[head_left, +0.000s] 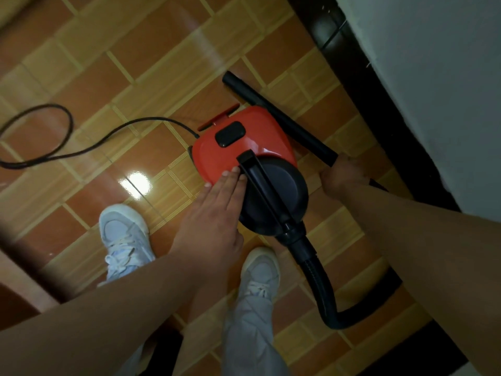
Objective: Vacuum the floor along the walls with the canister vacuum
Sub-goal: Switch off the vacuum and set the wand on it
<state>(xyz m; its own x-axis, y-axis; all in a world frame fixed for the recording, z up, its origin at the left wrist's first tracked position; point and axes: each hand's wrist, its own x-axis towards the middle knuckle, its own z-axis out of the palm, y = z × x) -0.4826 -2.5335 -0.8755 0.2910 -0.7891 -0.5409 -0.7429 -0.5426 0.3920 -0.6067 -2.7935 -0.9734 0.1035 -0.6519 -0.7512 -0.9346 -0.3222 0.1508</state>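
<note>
While your left hand point(217, 204) lies flat on the red plastic canister vacuum point(244, 147) near the dark skirting point(371, 104), steer the black tubular wand point(284, 118) gripped in your right hand point(343, 176) along the wall point(433, 77).

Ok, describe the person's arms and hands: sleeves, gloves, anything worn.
The left hand and right hand are bare: no gloves, rings or watch show. The left forearm and right forearm are uncovered too; no sleeve is in view.
</note>
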